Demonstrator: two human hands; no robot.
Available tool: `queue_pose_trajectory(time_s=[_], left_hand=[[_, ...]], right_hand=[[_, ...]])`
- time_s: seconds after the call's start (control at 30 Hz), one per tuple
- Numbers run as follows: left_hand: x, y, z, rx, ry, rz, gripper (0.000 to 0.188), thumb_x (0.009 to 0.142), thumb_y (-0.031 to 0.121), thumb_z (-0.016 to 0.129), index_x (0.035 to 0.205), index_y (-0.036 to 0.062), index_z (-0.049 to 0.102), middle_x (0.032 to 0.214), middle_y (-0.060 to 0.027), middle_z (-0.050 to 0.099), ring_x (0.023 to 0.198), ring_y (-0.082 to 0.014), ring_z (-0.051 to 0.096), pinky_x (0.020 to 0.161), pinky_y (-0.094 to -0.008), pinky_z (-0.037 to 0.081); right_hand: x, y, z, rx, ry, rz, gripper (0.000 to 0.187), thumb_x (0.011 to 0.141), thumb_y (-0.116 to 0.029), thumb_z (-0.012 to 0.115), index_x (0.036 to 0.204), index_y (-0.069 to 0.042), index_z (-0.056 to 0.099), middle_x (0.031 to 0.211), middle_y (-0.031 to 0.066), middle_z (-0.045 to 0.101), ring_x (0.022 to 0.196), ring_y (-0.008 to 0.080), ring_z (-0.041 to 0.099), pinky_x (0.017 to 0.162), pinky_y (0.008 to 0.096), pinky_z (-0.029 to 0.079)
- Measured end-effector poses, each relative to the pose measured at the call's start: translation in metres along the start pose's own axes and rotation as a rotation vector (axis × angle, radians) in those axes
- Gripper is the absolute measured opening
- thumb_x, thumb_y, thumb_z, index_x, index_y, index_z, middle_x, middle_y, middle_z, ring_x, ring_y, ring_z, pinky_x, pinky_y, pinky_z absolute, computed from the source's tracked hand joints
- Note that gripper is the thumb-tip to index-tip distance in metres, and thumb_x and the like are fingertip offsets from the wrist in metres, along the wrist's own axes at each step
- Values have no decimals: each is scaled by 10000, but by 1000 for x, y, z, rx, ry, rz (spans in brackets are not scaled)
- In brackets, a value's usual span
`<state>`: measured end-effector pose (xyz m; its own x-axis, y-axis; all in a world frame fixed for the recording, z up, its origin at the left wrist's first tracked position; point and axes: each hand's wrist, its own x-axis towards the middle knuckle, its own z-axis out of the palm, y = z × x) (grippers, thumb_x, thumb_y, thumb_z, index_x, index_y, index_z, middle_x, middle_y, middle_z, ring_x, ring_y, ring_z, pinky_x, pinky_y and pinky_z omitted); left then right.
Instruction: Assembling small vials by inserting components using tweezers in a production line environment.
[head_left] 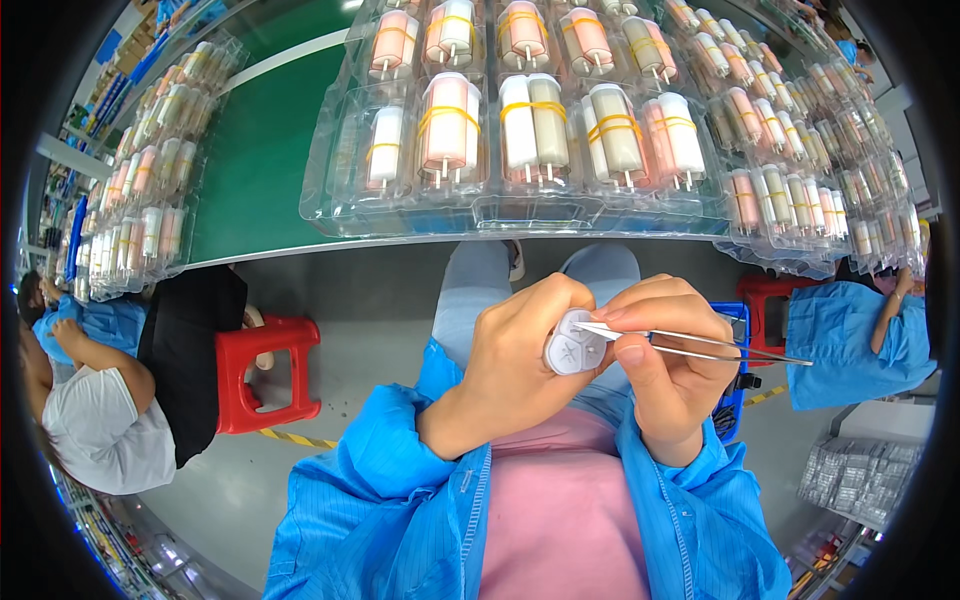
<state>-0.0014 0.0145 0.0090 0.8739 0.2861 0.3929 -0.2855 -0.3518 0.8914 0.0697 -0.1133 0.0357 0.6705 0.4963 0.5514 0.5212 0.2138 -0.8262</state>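
**Tweezers meet a white cap above a bench of trays**

A green bench [265, 160] with a pale edge fills the upper part of the view, and below it lies a grey floor [380, 300] with a yellow-and-black striped line. A red stool [262, 372] stands on the floor at the left, beside a seated person in a white shirt [95, 425]; another person in a blue coat [855, 340] sits at the right by a second red stool [765, 295].

Clear plastic trays [520, 130] cover the bench. Their pockets hold white and pink cylinders [450, 125] in bundles bound with yellow rubber bands, thin pins pointing toward the bench edge. More such trays [150, 190] run along the left side.

In front of the wearer's blue coat and pink shirt, the left hand [515, 365] closes its grip around a small white round cap [575, 345], its end face turned up. The right hand [670, 365] pinches metal tweezers [700, 345] between thumb and fingers, the tips resting at the cap's upper edge.
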Motion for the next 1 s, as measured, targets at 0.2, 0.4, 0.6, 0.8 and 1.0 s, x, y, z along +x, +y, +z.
queue_pose_trajectory(time_s=[0.2, 0.4, 0.6, 0.8, 1.0], left_hand=[[0, 0, 0, 22, 6, 16, 340, 606, 25, 785, 874, 35, 577, 748, -71, 593, 654, -165, 624, 569, -269, 467], [0, 1, 0, 26, 2, -2, 340, 600, 26, 789, 865, 37, 577, 738, -67, 596, 645, -170, 623, 565, -272, 468], [1, -1, -1, 57, 10, 44, 329, 595, 25, 783, 852, 36, 577, 730, -72, 590, 632, -185, 620, 555, -273, 462], [2, -2, 1, 64, 46, 76, 284, 620, 20, 755, 834, 36, 569, 700, -84, 586, 593, -218, 618, 532, -278, 455], [1, -2, 0, 127, 24, 102, 238, 656, 5, 704, 832, 38, 548, 732, -114, 587, 657, -318, 610, 538, -368, 466]], right_hand=[[1, -1, 0, -14, -9, -1, 152, 748, -17, 713, 889, 13, 664, 833, 149, 676, 719, 211, 630, 640, 287, 484], [1, 1, -2, -16, -20, -10, 150, 745, -14, 713, 884, 12, 665, 826, 144, 679, 709, 208, 631, 633, 284, 486], [4, 0, -4, -31, -43, -15, 134, 733, -8, 712, 859, 9, 670, 803, 136, 677, 689, 208, 632, 612, 282, 486], [9, -4, -2, -102, -82, -44, 130, 689, 4, 714, 809, -1, 665, 764, 117, 660, 662, 228, 623, 587, 291, 476], [16, -7, -3, -137, -142, -49, 124, 669, 11, 710, 778, -12, 657, 737, 105, 643, 636, 232, 606, 563, 298, 461]])
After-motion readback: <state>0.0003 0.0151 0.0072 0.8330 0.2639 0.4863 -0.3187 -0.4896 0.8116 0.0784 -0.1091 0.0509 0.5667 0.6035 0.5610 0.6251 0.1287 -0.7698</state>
